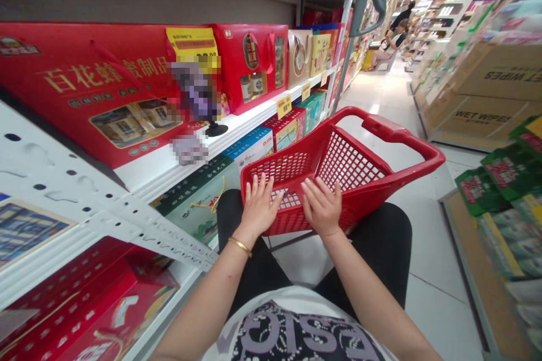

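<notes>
A red plastic shopping basket [368,197] with perforated walls and a long handle [398,132] stands in front of my knees. At the left part of its near rim is my left hand [259,207], palm down with fingers spread; a gold bangle [240,246] circles that wrist. My right hand [322,208] lies beside it over the same rim, its fingers stretched out and nothing in them. Whether the palms rest on the rim, I cannot tell. Part of the basket's perforated floor shows between the hands, with no goods visible there.
Left of me, a white shelf [254,108] holds red gift boxes [254,33] and a pixelated item on a black round base [217,129]. Wet-wipe cartons [483,115] and green packs [483,191] line the right side. People [393,44] are farther down the aisle.
</notes>
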{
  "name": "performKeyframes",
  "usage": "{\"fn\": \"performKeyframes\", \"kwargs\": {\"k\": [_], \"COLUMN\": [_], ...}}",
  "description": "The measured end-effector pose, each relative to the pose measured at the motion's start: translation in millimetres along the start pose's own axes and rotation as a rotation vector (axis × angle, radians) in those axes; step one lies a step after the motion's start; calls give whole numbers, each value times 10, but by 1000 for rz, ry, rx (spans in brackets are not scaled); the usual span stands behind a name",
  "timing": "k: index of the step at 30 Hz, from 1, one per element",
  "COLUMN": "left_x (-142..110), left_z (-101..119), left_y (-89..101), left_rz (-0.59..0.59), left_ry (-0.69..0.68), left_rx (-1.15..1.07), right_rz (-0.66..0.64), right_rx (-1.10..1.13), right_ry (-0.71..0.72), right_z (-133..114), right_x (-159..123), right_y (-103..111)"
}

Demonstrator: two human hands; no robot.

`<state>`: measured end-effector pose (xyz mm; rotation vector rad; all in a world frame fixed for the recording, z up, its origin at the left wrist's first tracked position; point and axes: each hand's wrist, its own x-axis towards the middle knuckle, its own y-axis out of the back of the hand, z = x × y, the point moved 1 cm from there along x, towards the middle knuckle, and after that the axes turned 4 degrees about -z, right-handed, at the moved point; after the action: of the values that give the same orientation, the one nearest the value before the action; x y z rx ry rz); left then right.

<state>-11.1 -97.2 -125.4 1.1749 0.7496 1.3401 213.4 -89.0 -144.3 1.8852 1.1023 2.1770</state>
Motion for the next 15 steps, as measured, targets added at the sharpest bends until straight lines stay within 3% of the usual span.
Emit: {"fn": "performKeyframes", "kwargs": {"k": [3,8,10,15], "left_x": [-26,-27,-23,-80], "left_z": [1,3,19,106], "left_y": [18,-3,-6,66], "left_rz": [34,56,72,144], "left_ry": [-11,-29,-33,-79], "left_rx": [18,29,41,101], "right_rz": [-34,126,130,70], "right_rx": [5,8,68,171], "right_ry": [129,-87,-97,-7], "right_z": [-25,290,185,-339], "right_x": [-75,-146,-132,-63], "right_y": [-80,-41,-80,-206]}}
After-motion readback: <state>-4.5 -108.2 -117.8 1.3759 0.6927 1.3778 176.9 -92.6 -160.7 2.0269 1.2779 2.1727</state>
